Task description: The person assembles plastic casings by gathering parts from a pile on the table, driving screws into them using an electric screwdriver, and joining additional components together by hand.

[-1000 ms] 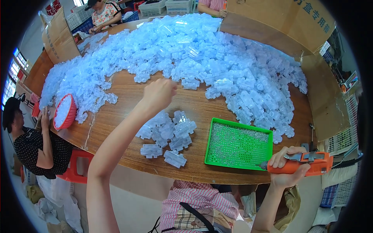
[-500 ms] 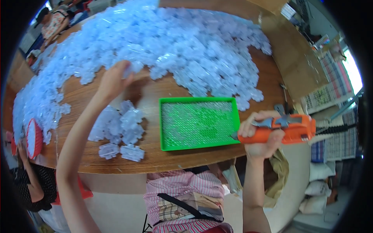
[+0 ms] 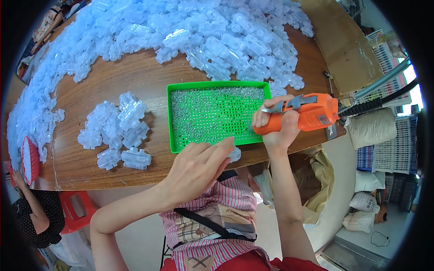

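Observation:
A green tray (image 3: 170, 117) full of small silver screws (image 3: 190, 108) lies on the table in front of me. My right hand (image 3: 281, 128) is wrapped round an orange power screwdriver (image 3: 312, 114). Its front end points left over the tray's right side; the bit is hard to make out. At the tray's near edge, my left hand (image 3: 196, 169) is closed on a clear plastic part (image 3: 234, 155), mostly hidden by the fingers. Left of the tray, several similar clear parts (image 3: 110, 122) lie in a small group.
A large heap of clear plastic parts (image 3: 203, 36) covers the far side of the wooden table (image 3: 77, 167). Cardboard (image 3: 348, 58) stands at the right edge. A dark cable (image 3: 384, 103) trails from the screwdriver. At left, another person's hand (image 3: 19, 179) is by a red basket (image 3: 30, 160).
My left hand has come back from the heap to the tray's near edge with a clear plastic part. My right hand still holds the screwdriver beside the tray. The whole view has shifted.

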A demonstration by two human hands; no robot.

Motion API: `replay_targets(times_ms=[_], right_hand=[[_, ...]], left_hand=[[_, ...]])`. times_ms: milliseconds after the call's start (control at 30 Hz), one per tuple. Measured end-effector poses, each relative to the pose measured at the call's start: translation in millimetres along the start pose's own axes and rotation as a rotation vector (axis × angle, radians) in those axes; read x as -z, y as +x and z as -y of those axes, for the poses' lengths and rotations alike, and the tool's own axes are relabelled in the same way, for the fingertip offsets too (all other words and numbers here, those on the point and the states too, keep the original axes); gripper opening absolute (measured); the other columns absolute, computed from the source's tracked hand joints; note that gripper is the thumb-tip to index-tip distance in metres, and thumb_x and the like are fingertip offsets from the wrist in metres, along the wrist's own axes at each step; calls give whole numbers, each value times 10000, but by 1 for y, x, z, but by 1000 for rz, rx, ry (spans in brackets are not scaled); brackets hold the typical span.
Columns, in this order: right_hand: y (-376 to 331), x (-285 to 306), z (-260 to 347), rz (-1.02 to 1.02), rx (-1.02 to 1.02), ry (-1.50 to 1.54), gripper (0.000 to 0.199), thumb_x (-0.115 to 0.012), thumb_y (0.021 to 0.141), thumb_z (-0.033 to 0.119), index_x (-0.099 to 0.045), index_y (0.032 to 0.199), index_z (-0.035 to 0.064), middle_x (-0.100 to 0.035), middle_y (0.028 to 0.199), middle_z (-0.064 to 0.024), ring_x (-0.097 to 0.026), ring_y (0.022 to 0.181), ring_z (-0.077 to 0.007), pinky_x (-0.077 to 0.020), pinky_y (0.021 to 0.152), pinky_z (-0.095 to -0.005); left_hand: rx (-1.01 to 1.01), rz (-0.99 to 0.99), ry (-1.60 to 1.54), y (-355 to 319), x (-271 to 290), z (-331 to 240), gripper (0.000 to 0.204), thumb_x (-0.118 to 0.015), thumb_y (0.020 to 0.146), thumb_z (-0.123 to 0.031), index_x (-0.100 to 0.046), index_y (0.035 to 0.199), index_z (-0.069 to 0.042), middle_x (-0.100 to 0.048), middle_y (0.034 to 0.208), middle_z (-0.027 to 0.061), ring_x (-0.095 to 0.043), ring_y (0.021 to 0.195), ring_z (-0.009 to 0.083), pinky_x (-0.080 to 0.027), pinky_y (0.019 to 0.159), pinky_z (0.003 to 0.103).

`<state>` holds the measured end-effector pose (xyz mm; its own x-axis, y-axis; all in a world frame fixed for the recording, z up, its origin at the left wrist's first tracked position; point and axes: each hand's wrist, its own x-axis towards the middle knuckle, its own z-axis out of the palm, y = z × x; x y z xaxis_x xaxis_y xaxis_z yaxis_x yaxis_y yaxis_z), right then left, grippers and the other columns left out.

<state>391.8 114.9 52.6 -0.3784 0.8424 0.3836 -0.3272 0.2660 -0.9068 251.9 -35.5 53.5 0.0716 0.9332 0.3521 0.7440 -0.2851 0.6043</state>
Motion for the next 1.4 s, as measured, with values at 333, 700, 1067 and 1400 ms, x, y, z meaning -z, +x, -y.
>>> replay_targets(times_ms=[333, 700, 1067, 1400], right_hand=[[1, 0, -3, 12, 11, -19, 644, -546, 842, 641, -484, 941, 8, -435, 591, -51, -448, 498, -143, -405, 475, -284], [-1, -2, 0, 15, -5, -44, 658, -536, 834, 667, -480, 944, 20, -443, 629, -53, -441, 511, -139, -399, 482, -289], [-10, -14, 72, 340, 128, 346, 878, -632, 632, 795, -528, 985, -2, -565, 719, -97, -561, 624, -203, -482, 554, -338], [-1, -6, 86, 269, 203, 351, 834, -532, 742, 778, -513, 997, -16, -543, 683, -83, -543, 598, -191, -502, 542, -350]], left_hand=[[64, -266, 66, 7, -15, 0, 403, -667, 835, -142, -542, 1208, -55, -649, 852, 42, -581, 868, 250, -437, 763, 351], [67, -175, -19, -8, -22, 16, 463, -729, 780, -164, -538, 1189, -59, -665, 982, 70, -605, 913, 267, -464, 788, 384], [233, -99, -303, -6, -12, 19, 722, -845, 677, -219, -439, 1243, -28, -667, 1053, 98, -640, 1001, 266, -509, 847, 356], [100, -155, -189, -13, 47, 9, 722, -773, 685, -85, -415, 1312, -57, -572, 1032, 157, -594, 919, 313, -512, 785, 366]])
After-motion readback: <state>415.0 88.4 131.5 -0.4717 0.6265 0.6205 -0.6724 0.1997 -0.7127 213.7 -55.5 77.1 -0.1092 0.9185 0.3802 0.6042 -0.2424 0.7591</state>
